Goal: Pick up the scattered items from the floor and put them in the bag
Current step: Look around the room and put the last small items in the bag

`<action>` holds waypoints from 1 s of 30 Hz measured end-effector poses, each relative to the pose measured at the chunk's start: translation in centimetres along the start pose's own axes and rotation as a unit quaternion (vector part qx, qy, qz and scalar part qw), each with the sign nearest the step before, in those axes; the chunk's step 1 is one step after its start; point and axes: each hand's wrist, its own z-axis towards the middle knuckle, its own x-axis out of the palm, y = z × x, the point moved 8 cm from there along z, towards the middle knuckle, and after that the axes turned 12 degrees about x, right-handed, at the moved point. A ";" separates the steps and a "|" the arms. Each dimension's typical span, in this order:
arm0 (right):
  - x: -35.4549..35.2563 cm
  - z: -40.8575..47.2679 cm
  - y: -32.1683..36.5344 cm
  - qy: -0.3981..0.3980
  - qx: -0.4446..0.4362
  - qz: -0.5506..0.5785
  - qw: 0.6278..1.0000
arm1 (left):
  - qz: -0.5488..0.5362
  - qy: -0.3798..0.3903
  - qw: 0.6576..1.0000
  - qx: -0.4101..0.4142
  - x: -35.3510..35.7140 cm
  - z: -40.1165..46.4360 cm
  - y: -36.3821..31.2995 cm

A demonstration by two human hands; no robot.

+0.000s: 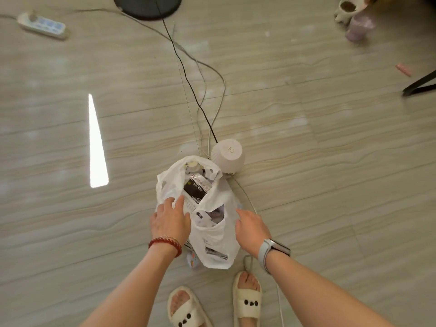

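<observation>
black base point(147, 7) cropped, far cups point(354, 17) blurred

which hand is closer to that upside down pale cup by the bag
Right. The right hand is at the white bag's right side, below the cup. The left hand rests on the bag's left edge, farther across.

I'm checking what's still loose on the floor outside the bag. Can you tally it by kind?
Pale cups: 2, cup beside the bag, lilac cup far right
Pink item: 1
Power strip: 1
Small packet under the bag's near edge: 1
Total: 5
</observation>
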 end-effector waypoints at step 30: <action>-32.1 -25.8 -20.0 -0.195 0.093 0.377 0.901 | 0.026 -0.117 0.943 0.310 -25.6 -14.5 -37.1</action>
